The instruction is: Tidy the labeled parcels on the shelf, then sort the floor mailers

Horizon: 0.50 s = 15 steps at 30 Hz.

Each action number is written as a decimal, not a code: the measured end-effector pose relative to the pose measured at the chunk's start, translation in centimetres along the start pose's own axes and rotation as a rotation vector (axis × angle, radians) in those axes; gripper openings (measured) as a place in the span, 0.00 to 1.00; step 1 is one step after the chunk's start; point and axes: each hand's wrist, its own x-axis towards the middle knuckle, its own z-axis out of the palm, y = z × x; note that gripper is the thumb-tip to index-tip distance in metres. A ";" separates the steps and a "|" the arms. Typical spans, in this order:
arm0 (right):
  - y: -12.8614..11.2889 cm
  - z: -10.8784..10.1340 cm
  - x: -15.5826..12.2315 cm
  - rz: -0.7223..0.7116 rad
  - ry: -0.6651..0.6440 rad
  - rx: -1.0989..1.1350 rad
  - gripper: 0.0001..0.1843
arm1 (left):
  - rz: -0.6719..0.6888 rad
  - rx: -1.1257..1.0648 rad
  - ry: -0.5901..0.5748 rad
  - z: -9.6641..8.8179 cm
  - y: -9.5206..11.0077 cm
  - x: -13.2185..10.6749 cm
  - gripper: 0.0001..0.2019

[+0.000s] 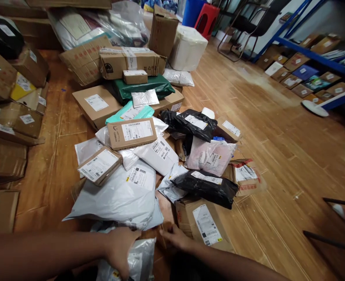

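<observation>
My left hand [120,246] is closed on a grey plastic mailer [143,255] at the bottom of the view; its fingertips are partly hidden. To the right, my right hand [176,238] holds nothing, its fingers apart beside a cardboard box [186,218] with a white label. Just beyond my left hand lies a large pale grey mailer [110,201], with a small labelled box [100,166] on its far left part. A black plastic parcel [207,187] rests partly over the cardboard box and a smaller silvery mailer [172,183].
Farther up the pile sit a brown labelled box [133,133], a pink parcel [210,156] and a dark green parcel [144,88]. Stacked boxes [7,156] line the left. A blue shelf [333,62] with parcels, a chair [257,23] and a red stool [206,20] stand behind.
</observation>
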 end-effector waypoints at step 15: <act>-4.0 -4.9 6.1 -0.063 0.036 -0.031 0.19 | -0.020 -0.200 -0.078 0.4 -0.4 1.1 0.37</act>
